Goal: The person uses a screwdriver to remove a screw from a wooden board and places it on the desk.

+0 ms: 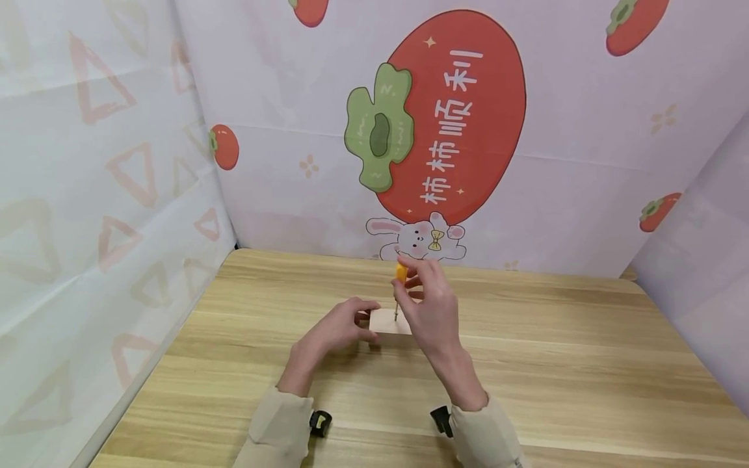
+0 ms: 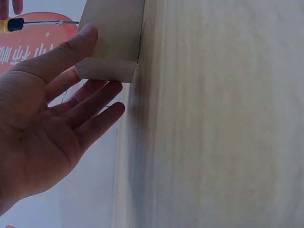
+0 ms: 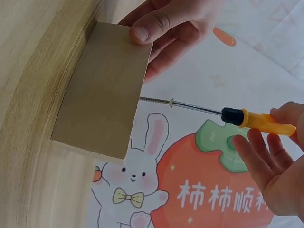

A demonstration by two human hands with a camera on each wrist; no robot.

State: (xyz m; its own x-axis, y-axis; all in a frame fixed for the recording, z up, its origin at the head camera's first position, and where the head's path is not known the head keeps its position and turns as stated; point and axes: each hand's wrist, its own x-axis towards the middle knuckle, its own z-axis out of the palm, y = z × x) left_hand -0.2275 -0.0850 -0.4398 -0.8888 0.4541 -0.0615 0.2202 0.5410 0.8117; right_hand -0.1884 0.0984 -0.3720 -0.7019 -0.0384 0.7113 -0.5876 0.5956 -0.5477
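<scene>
A pale wooden block (image 3: 102,90) sits on the table, and a screw (image 3: 156,100) stands upright in its top face. My left hand (image 1: 339,325) grips the block's left end, thumb (image 2: 88,35) on the near side and fingers behind. In my right hand (image 1: 432,305) is a screwdriver (image 3: 266,122) with a yellow handle and black collar, pinched by the handle between thumb and fingertips. Its thin metal shaft points down, the tip at the screw's head. Much of the screw's thread shows above the wood. From the head view, the right hand hides the block's right end.
The wood-grain table (image 1: 556,377) spreads out around the block. Behind it hangs a cloth backdrop (image 1: 573,162) with a large persimmon and a rabbit; another patterned cloth (image 1: 117,195) hangs at the left. Black straps (image 1: 320,423) show at the sleeves.
</scene>
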